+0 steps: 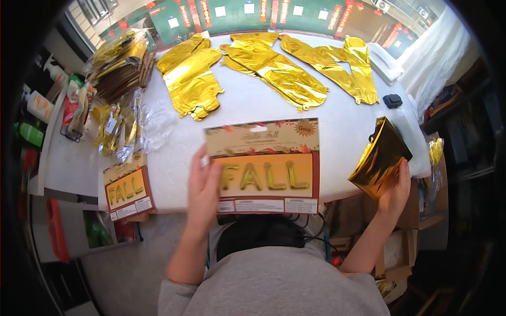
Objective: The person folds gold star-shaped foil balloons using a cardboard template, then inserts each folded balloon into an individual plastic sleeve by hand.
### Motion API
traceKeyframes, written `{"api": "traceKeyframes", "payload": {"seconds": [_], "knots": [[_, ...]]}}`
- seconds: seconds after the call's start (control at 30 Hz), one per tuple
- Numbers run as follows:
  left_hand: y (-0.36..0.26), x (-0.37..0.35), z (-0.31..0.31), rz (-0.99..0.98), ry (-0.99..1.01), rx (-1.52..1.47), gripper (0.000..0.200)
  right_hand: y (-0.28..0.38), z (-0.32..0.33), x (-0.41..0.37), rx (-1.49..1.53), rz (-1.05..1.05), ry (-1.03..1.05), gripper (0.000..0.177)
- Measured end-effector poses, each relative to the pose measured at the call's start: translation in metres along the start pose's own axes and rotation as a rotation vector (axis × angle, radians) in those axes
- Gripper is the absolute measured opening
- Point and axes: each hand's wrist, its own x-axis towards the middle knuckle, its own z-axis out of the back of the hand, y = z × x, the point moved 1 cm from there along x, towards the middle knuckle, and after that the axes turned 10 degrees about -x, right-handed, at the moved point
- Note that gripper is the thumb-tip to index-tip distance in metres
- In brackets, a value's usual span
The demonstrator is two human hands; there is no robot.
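While the white table (337, 126) fills the view from 9 to 3 o'clock, flattened gold foil balloons (279, 71) lie in a row along its far side at 12 o'clock; the FALL card (263, 166) sits at 6 o'clock on the near edge, print up, and a second FALL card (126, 189) overhangs the rim at 8 o'clock; the folded gold foil (379, 158) is at 3 o'clock, just off the table's corner, clear of the surface; the left hand (203, 184) lies on the main card's left edge, fingers long, flat and together, pressing rather than gripping, forearm running straight up from 6 o'clock; the right hand (395, 192) cups the foil from below, fingers closed around its lower fold, wrist bent back, elbow low; a small black object (392, 100) rests at 2 o'clock; judging by this, the card is best kept pinned flat and square to the edge, and the foil held by its fold, lightly, so the creases stay crisp and it does not spring open
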Motion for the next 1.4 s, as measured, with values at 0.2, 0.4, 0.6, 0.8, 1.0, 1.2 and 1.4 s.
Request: {"api": "traceKeyframes", "payload": {"seconds": [0.2,0.4,0.6,0.8,1.0,1.2,1.4], "knots": [[0.034,0.014,-0.013,-0.291,-0.017,0.533,0.06,-0.008,0.004,-0.003,-0.02,-0.062,-0.014,0.034],[0.023,0.0,-0.009,-0.371,0.207,1.028,0.065,-0.014,-0.003,-0.004,-0.026,-0.051,0.035,0.032],[0.035,-0.017,-0.024,-0.267,0.416,1.266,0.064,-0.023,-0.011,-0.005,-0.012,-0.088,0.054,0.03],[-0.042,0.025,0.031,-0.162,-0.26,1.103,0.024,-0.024,0.0,-0.001,0.027,-0.073,0.179,0.031],[-0.061,0.066,0.121,-0.193,-0.427,1.519,0.024,-0.031,0.007,0.003,-0.007,-0.081,0.105,0.033],[-0.07,0.054,0.11,-0.311,-0.498,1.42,0.018,-0.025,-0.008,-0.007,-0.009,-0.077,0.095,0.032],[-0.07,0.012,0.008,-0.549,-0.105,1.018,0.013,-0.033,-0.01,-0.004,0.003,-0.088,0.154,0.032]]}}
